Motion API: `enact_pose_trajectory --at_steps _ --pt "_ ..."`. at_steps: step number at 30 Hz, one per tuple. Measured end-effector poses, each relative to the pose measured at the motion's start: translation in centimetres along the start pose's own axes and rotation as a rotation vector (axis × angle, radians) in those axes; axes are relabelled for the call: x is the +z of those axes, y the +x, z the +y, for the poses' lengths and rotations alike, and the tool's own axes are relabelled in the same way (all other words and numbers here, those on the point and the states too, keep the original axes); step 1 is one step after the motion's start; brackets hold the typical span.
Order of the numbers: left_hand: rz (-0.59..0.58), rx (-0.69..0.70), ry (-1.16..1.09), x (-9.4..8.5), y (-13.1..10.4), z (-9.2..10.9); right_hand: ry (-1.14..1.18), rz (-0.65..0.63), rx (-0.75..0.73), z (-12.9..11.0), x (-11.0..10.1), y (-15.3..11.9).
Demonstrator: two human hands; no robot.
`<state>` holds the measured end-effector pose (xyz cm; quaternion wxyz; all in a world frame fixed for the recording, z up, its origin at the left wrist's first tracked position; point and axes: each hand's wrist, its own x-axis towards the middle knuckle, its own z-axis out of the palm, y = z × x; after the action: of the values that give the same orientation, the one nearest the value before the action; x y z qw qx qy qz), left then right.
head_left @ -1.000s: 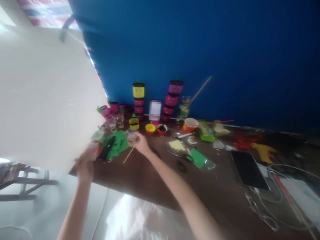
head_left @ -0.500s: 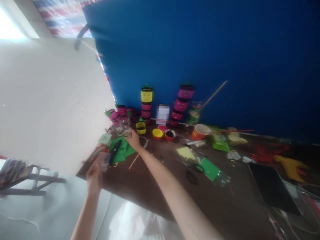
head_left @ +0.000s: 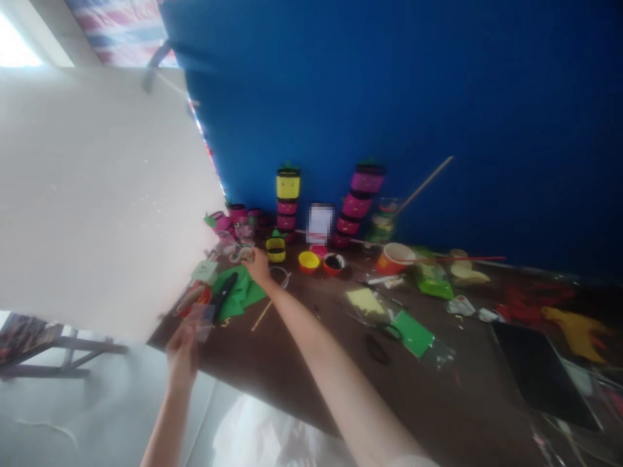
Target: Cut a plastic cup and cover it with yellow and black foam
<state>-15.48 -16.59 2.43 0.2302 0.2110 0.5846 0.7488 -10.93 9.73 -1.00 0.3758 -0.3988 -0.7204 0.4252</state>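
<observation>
Shifted back from the right edge of the green sheets, the right hand appears, through blur, to grasp a clear cup at its ten o'clock; the farther left hand, cup toward one o'clock, pinches a clear plastic piece.

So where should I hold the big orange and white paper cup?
Grip the paper cup by its outer wall, just below the rim, probably from the near side: it stands upright, mouth up, and a red stick sticks out to its right.
</observation>
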Motion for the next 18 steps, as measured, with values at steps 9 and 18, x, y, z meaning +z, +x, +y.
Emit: enact_pose_trajectory --at_steps 9,18 --pt "0.055 -0.034 -0.012 -0.2 -0.3 -0.8 -0.042 -0.001 0.019 -0.2 1.0 1.1" --pt "0.048 -0.082 0.002 0.2 -1.0 -1.3 -0.084 -0.013 0.002 -0.3 1.0 0.9"
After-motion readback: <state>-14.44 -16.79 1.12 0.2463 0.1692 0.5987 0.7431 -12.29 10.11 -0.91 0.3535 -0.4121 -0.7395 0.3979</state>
